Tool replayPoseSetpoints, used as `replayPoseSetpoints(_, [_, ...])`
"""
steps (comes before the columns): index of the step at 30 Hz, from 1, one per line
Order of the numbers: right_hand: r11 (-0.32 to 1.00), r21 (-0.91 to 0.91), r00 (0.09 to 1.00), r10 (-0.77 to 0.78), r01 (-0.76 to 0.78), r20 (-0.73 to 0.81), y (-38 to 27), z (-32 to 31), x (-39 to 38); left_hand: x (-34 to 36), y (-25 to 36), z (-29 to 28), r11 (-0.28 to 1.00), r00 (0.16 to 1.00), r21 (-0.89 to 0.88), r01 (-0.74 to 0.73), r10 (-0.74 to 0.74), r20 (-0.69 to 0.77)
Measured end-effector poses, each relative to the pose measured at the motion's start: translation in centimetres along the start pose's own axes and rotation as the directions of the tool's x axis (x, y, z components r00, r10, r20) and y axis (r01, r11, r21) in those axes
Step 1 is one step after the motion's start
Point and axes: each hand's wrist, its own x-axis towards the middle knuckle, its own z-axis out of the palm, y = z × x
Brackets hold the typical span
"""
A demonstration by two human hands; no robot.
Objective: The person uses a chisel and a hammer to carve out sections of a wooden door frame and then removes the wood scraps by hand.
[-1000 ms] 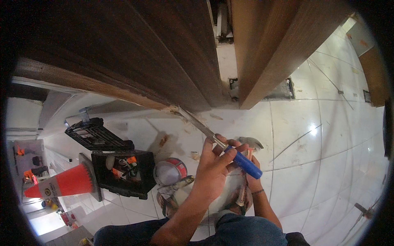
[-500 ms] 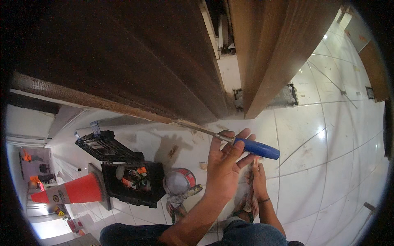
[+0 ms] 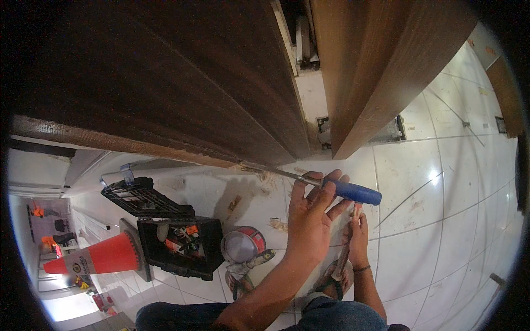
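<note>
- Blue-handled chisel (image 3: 353, 192): aslant, blade meeting the edge of the dark wood panel (image 3: 165, 83).
- Left hand (image 3: 310, 220): thumb and fingers pinched on the chisel's neck, other fingers loosely spread.
- Right hand (image 3: 359, 237): closed round a reddish-shafted tool (image 3: 358, 209), head hidden.
- Progress: edge roughened near blade, wood chips (image 3: 279, 224) on floor; edge farther left looks largely uncut. Partway, I judge.
- Left: open black toolbox (image 3: 182, 269).

No wording can be made out. Left of the black toolbox (image 3: 214, 243), the orange cone (image 3: 113, 254) bears a round emblem (image 3: 77, 267) and blurred marks. Right of the toolbox, the bucket (image 3: 237, 245) has a red-and-white label (image 3: 257, 238), too small to read.
</note>
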Motion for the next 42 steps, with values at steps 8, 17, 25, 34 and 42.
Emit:
replayPoseSetpoints(8, [0.999,0.050,0.999,0.008,-0.010,0.035,-1.8,0.5,1.7,2.0,-1.3,-0.1,0.996,0.998,-0.074,-0.054,0.055,0.015])
replayPoseSetpoints(17, [0.990,0.138,1.000,0.021,-0.024,0.021,-3.0,0.7,3.3,4.4,-2.8,-1.2,0.992,0.996,-0.084,-0.092,0.091,-0.009])
replayPoseSetpoints(25, [0.967,0.225,0.992,-0.103,0.118,-0.078,-4.9,-0.4,4.2,6.5,-4.3,-1.0,0.979,0.989,-0.141,-0.148,0.149,-0.002])
replayPoseSetpoints(34, [0.961,0.203,0.982,-0.178,0.188,-0.068,-10.6,-0.2,2.7,7.8,-4.6,0.1,0.961,0.983,-0.208,-0.185,0.181,-0.040])
replayPoseSetpoints(42, [0.790,0.489,0.927,-0.282,0.370,-0.247,-11.4,-0.6,3.3,8.1,-4.5,0.4,0.950,0.982,-0.251,-0.183,0.189,-0.002])
